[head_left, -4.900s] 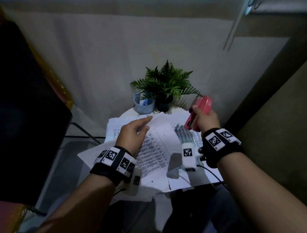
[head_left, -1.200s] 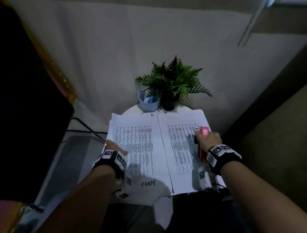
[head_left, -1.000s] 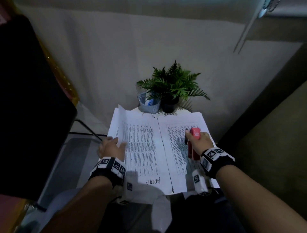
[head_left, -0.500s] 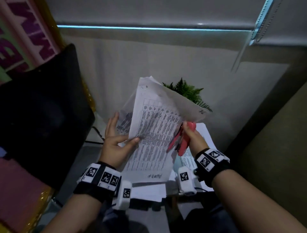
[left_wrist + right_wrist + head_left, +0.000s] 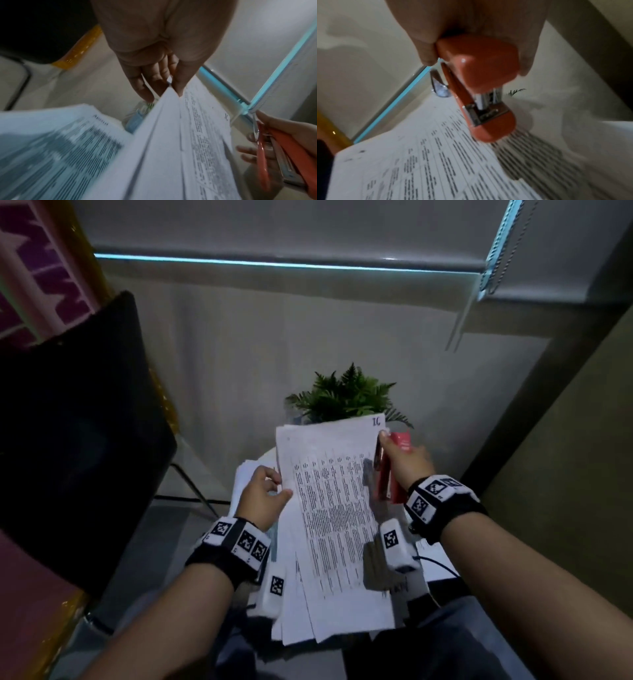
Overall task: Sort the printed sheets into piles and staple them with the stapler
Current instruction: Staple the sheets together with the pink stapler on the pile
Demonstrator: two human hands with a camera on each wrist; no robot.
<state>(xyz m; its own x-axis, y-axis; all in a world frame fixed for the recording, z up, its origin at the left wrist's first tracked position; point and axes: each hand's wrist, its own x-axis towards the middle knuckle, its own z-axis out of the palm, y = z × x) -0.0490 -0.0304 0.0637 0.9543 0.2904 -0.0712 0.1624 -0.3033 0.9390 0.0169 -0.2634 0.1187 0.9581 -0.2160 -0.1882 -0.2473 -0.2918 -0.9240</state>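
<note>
A bundle of printed sheets [image 5: 334,508] is held up above the small table, its top page marked by hand at the upper right corner. My left hand [image 5: 265,496] pinches the bundle's left edge, thumb on top and fingers behind, as the left wrist view shows on the sheets [image 5: 197,142]. My right hand [image 5: 406,463] grips a red stapler [image 5: 390,470] upright beside the bundle's right edge. In the right wrist view the stapler [image 5: 479,83] hangs just above the sheets [image 5: 428,162], mouth slightly apart, no paper visibly in it. The stapler [image 5: 281,152] also shows in the left wrist view.
More printed sheets [image 5: 250,477] lie stacked on the table under the bundle. A potted fern [image 5: 346,398] stands at the table's far edge against the wall. A black chair [image 5: 78,440] is on the left. A blind's cord [image 5: 462,313] hangs at the upper right.
The left hand picked the sheets off the table and now holds them lower and flatter than half a second ago. The right hand lifted the stapler to the bundle's right edge.
</note>
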